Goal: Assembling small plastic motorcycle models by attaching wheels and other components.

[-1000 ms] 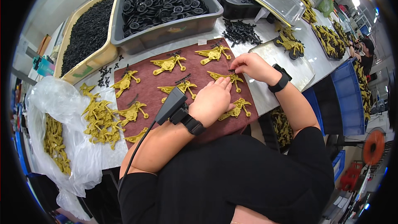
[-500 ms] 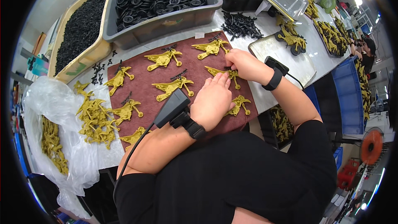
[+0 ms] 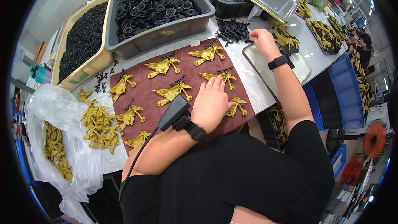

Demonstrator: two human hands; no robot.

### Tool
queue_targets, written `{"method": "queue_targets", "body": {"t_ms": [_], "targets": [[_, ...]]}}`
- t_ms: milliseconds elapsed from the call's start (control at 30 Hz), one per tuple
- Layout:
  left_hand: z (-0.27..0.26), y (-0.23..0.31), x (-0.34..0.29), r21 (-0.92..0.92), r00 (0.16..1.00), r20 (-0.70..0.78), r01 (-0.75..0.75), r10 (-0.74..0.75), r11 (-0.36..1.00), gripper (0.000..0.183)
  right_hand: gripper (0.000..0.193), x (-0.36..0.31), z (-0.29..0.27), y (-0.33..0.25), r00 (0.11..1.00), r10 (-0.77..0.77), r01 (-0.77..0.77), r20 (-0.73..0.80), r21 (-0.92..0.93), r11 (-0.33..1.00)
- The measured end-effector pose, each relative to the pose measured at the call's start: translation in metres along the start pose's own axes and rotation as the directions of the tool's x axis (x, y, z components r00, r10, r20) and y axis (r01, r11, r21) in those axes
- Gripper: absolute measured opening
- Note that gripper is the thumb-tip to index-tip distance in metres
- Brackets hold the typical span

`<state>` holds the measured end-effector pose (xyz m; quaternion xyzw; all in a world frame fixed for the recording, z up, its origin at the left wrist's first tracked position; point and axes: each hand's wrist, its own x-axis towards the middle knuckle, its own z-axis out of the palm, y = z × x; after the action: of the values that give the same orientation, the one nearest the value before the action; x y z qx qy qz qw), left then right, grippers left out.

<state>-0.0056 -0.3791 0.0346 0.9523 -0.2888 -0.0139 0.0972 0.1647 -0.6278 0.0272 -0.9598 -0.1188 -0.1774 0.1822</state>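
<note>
My left hand point(image 3: 212, 103) lies with its fingers stretched out on the brown mat. Its fingertips rest at a yellow toy motorcycle frame point(image 3: 229, 78), which has a black handlebar point(image 3: 225, 70) on it. Another yellow frame point(image 3: 237, 106), partly behind that hand's thumb, shows no handlebar. My right hand point(image 3: 265, 42) is raised beside a heap of black handlebars point(image 3: 233, 31), its fingers pinched together; what they hold, if anything, is too small to make out. Across the brown mat point(image 3: 141, 70) lie several more yellow frames point(image 3: 164, 66), most with black handlebars.
A grey tub point(image 3: 166, 31) of black wheels and a cream bin point(image 3: 93, 64) of small black parts stand at the back. Loose yellow frames point(image 3: 99, 122) are piled left, beside a plastic bag point(image 3: 85, 153). A metal tray point(image 3: 265, 72) lies right; blue crates point(image 3: 346, 99) stand beyond.
My right hand has left the yellow frame and moved up and right to the handlebar heap. A black handlebar now shows on that frame. My left hand stays flat beside it.
</note>
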Motion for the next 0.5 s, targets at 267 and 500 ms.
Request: {"method": "queue_targets", "body": {"t_ms": [267,500], "targets": [[-0.025,0.005,-0.023,0.015,0.982,-0.081,-0.172,0.173,0.985,0.06,0.012,0.016,0.014,0.017,0.983,0.024,-0.02,0.184,-0.025,0.999],[-0.025,0.017,-0.049,-0.227,0.929,0.071,-0.339,0.363,0.913,0.039,0.01,0.024,0.016,0.017,0.944,0.059,-0.061,0.323,-0.002,0.998]]}}
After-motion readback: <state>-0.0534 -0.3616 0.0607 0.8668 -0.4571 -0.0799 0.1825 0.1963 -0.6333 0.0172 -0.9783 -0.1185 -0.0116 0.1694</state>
